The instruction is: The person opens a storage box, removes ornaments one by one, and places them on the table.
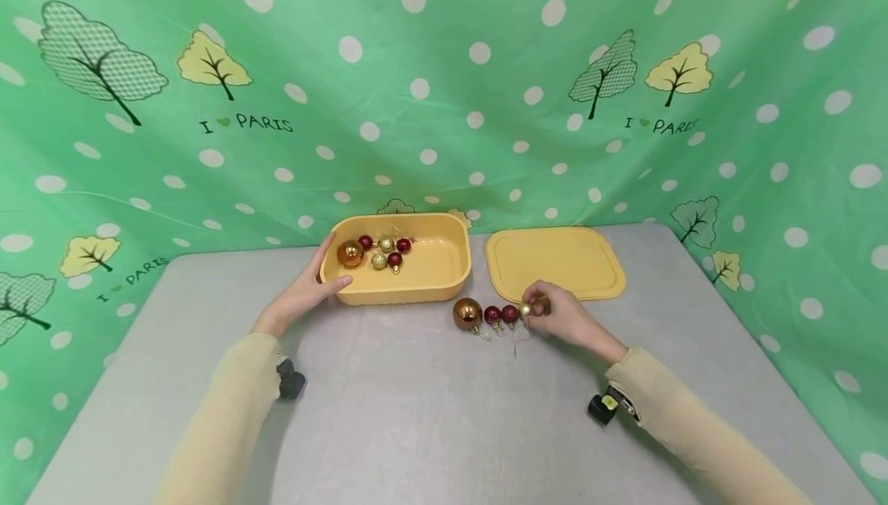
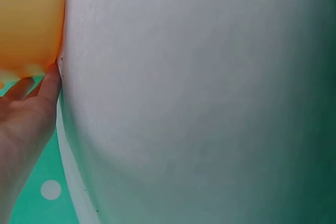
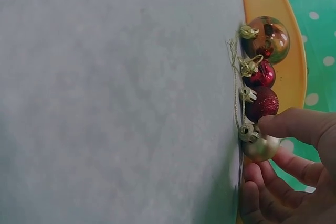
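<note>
My right hand point(image 1: 560, 312) pinches a small gold bauble point(image 3: 262, 148) between thumb and finger, at the right end of a row on the table. Beside it in that row are a glittery dark red bauble point(image 3: 262, 104), a shiny red bauble point(image 3: 262, 74) and a large copper bauble point(image 1: 467, 314). At the left end of a yellow box point(image 1: 402, 289), my left hand point(image 1: 305, 293) rests with extended fingers along the side wall and thumb at the front rim. Inside the box's left half lie another large copper bauble point(image 1: 350, 254) and several small red and gold ones.
A flat yellow lid point(image 1: 555, 262) lies right of the box, just behind my right hand. The grey table point(image 1: 430, 420) meets a green polka-dot cloth point(image 1: 430, 119) behind the box. Thin gold strings trail from the baubles in the row.
</note>
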The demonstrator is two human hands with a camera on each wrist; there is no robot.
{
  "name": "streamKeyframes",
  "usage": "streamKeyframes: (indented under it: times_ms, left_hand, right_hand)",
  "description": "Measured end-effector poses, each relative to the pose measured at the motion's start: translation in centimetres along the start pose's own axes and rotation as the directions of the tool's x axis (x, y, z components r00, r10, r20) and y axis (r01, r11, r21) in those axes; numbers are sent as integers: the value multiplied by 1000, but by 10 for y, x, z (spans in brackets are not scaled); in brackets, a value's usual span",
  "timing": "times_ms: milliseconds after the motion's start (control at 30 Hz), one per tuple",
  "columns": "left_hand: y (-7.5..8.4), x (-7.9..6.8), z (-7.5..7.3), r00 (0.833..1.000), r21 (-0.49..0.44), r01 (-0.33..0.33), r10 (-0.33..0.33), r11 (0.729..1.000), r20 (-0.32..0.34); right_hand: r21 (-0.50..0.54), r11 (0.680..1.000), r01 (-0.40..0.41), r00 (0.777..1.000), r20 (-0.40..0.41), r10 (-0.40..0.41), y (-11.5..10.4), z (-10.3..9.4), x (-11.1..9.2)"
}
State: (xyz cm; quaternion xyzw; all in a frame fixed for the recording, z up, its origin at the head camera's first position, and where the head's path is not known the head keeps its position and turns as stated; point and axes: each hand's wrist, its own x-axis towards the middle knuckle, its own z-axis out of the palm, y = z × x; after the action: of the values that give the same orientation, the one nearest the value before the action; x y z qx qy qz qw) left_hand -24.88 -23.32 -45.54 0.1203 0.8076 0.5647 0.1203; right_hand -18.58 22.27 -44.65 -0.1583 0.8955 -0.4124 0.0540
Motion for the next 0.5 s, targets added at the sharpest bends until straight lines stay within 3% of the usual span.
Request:
streamKeyframes:
  times_ms: [300, 500]
  left_hand:
    - [1, -1, -1, 1000, 1, 2, -2, 1000, 5]
    - [0, 0, -1, 1000, 14, -1, 1, 1000, 4]
  right_hand:
    - [17, 1000, -4, 1000, 19, 3, 0, -5, 0]
    - [16, 1000, -27, 999, -20, 28, -8, -13, 1]
